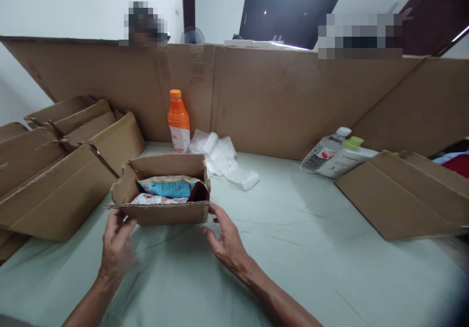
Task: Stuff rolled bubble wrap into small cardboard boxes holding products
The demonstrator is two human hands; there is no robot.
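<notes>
A small open cardboard box (172, 214) is in front of me, left of the middle. Inside it stand a blue snack packet (170, 187), a white and red packet (157, 199) and a dark red one (200, 192). My left hand (116, 246) is at the box's front left corner, thumb and fingers apart, slightly blurred. Its fingertips reach under the projecting front edge; whether they press on the cardboard I cannot tell. At the front right corner is my right hand (227, 241), its fingers spread and the index fingertip against or very near the box.
Behind the box stand an orange bottle (179, 121) and crumpled bubble wrap (223, 158). Several cardboard boxes (73, 170) crowd the left. On the right, a clear bottle (324, 151) and a white bottle (342, 160) lean near another box (399, 195). A tall cardboard wall (278, 102) closes the back.
</notes>
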